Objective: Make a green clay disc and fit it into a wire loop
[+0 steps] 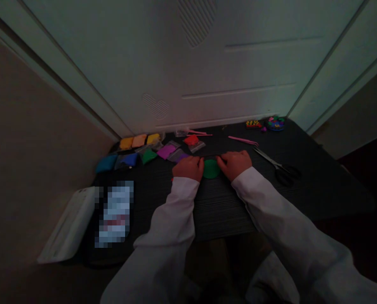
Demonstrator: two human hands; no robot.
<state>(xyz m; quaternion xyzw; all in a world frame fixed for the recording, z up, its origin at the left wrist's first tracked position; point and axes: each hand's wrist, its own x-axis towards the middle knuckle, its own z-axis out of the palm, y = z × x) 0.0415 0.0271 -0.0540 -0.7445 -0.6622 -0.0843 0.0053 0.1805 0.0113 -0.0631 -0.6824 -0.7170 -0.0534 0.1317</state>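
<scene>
A flat green disc (211, 169) lies on the dark tabletop, between my two hands. My left hand (188, 168) is closed at the disc's left edge, thumb and fingers drawn together. Opposite it, my right hand (236, 164) is closed in a pinch near the upper right edge. A thin dark line runs between the fingertips just behind the disc; in the dim light I cannot make out what it is or what the fingers grip. A purple packet (182, 157) lies right behind my left hand, and a bit of red shows beside that wrist.
Bags of coloured clay line the left back, including green (149, 156), magenta (166, 151) and red (192, 140). Pink tweezers (243, 140) and scissors (279, 166) lie right. Small colourful models (275, 123) stand at the back. A blurred-out screen (116, 215) is left.
</scene>
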